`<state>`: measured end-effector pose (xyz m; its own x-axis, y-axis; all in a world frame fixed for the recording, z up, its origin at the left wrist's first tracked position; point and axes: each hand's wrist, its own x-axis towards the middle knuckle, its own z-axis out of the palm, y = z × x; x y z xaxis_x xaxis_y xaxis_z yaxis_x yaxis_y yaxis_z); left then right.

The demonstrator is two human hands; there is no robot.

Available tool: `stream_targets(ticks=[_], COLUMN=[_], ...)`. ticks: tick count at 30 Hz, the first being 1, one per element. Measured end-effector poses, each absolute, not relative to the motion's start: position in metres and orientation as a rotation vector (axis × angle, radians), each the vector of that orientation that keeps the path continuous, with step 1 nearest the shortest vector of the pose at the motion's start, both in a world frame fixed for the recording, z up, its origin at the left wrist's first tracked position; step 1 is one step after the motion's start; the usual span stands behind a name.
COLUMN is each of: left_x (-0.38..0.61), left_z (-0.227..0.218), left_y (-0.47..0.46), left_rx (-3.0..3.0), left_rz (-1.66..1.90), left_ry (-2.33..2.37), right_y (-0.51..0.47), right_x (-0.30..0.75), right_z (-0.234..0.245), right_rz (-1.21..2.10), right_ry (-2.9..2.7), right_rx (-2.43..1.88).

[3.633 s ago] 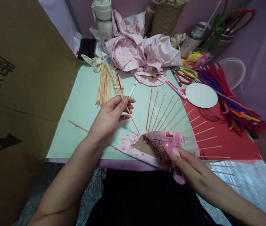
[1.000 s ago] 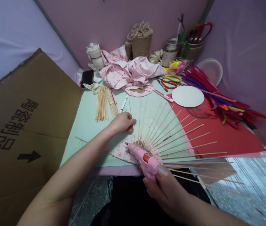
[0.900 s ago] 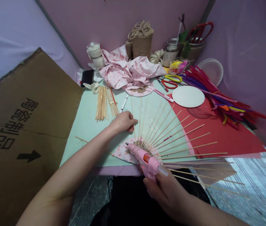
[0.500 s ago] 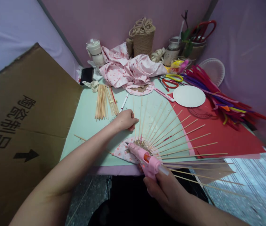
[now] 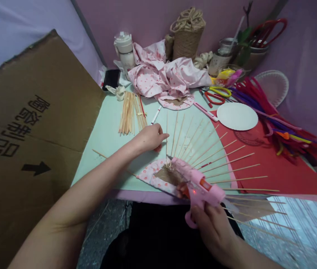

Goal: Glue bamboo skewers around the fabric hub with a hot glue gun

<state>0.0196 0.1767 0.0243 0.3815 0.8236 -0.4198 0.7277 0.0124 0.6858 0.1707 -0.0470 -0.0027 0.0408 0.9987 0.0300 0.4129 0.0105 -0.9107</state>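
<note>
My right hand (image 5: 214,220) is wrapped round the handle of a pink hot glue gun (image 5: 196,183), its red light lit. The nozzle points left, at or just above the base of a thin bamboo stick (image 5: 166,130). My left hand (image 5: 154,137) pinches that stick near its middle, thumb and fingers together. Under the gun lies a flowered fabric-covered piece (image 5: 152,175) with bare brown cardboard in its middle. Several more bamboo sticks (image 5: 232,158) fan out from it to the right, and a single stick (image 5: 99,153) extends left. The gun hides part of the fabric piece.
A bundle of bamboo sticks (image 5: 127,116) and a marker (image 5: 156,115) lie beyond my left hand. Crumpled pink cloth (image 5: 172,74), scissors (image 5: 216,98), a white oval (image 5: 237,116) and pipe cleaners (image 5: 276,116) lie behind. A cardboard sheet (image 5: 35,119) stands at left.
The glue gun has moved from over the fabric piece's left part to the base of the pinched stick, uncovering cardboard. My left hand keeps hold of the stick. The view has shifted slightly.
</note>
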Motion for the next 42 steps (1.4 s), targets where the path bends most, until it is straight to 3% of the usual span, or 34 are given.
stream_targets(ticks=[8, 12, 19, 22, 25, 32, 42], left_x=[-0.018, -0.003, -0.002, -0.007, -0.002, 0.025, 0.032], left_z=[0.057, 0.045, 0.008, -0.004, -0.009, -0.013, -0.019], left_y=[0.068, 0.027, 0.017, 0.012, 0.005, 0.000, 0.000], left_rx=[1.485, 1.216, 0.968, 0.848, 0.693, 0.587, 0.559], left_rz=[0.476, 0.561, 0.910, 1.071, 1.241, 1.428, 1.455], left_ry=[1.065, 0.828, 0.877, 0.885, 0.887, 0.879, 1.055], right_y=[-0.030, -0.004, 0.024, 0.064, 0.125, 0.224, 0.229], right_x=[0.178, 0.166, 0.179, 0.213, 0.238, 0.207, 0.192], right_z=[0.007, 0.035, 0.050, 0.055, 0.057, 0.027, -0.006], right_rz=[0.873, 1.153, 1.230, 1.054, 0.725, 0.868, 0.955], right_ry=[-1.374, -1.476, -1.941, -2.187, -2.496, -2.850, -2.969], right_rx=[-1.597, -1.384, -1.164, -1.216, -0.979, -0.414, -0.122])
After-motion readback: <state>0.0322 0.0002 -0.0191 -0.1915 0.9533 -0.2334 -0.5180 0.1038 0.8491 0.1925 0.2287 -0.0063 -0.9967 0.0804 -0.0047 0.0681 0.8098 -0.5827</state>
